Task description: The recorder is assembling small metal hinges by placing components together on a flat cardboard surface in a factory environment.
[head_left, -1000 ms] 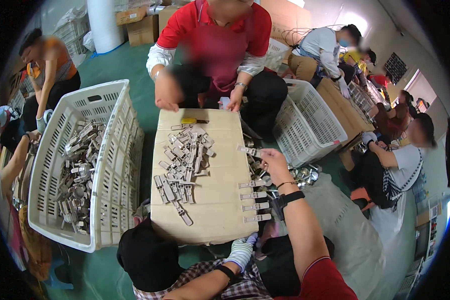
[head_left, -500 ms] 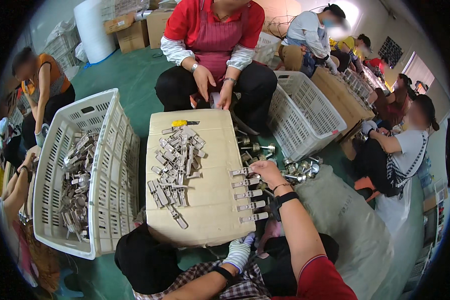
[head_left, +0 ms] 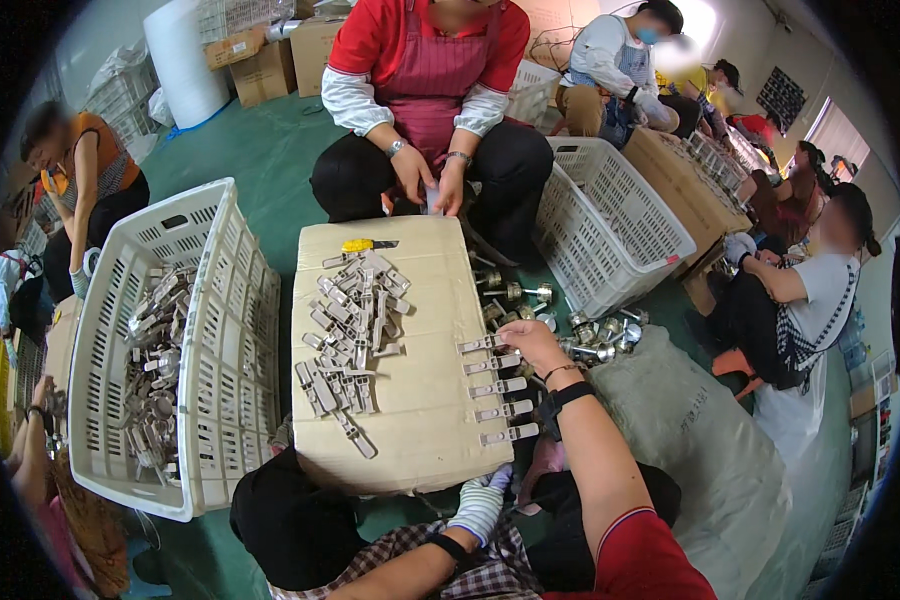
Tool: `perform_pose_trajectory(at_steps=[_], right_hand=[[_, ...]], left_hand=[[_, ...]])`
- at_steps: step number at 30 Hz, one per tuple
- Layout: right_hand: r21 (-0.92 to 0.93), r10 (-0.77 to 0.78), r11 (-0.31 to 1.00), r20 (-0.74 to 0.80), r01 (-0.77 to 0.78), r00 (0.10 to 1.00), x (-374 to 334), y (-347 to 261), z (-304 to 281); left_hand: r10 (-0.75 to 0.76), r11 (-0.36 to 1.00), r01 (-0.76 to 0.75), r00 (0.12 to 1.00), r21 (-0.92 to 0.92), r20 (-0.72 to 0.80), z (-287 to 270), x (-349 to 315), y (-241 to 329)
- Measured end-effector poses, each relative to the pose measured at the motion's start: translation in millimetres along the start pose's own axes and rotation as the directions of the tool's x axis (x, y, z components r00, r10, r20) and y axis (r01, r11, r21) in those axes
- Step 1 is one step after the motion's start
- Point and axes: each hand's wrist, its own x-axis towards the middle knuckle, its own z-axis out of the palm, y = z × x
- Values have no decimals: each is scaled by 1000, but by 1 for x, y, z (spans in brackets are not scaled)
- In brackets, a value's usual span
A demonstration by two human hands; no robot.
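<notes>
A cardboard-covered board (head_left: 420, 420) lies in front of me. Along its right edge several flat metal clips (head_left: 500, 387) sit in a row, their outer ends sticking out past the edge. My bare right hand (head_left: 532, 345) pinches the outer end of the farthest metal clip (head_left: 480, 344) in that row. My left hand (head_left: 478, 505), in a striped knit glove, is at the board's near right corner; its fingers are partly hidden against the edge. A loose pile of similar clips (head_left: 355, 320) covers the board's left half, with a yellow cutter knife (head_left: 358, 245) beyond it.
On the left stands a white crate (head_left: 235, 330) of metal parts. Another white crate (head_left: 620, 240) is at the far right, near round metal fittings (head_left: 600, 340) and a pale sack (head_left: 690, 430). A co-worker (head_left: 430, 110) in a red apron sits opposite; others work around.
My right hand stays on the same clip, almost unmoved. The co-worker opposite has brought both hands closer together around a small pale piece.
</notes>
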Motion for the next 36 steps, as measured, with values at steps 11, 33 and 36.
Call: perform_pose_trajectory(at_steps=[11,33,36], right_hand=[[48,29,998,6,-29,1000,2,2,-3],[-38,71,997,-72,-74,995,8,9,7],[-21,93,995,-99,-96,991,13,19,5]], left_hand=[[-47,999,47,999,-10,25,0,1,-4],[-65,996,66,998,-67,18,-1,6,-8],[-101,994,102,994,-26,40,-2,7,-11]])
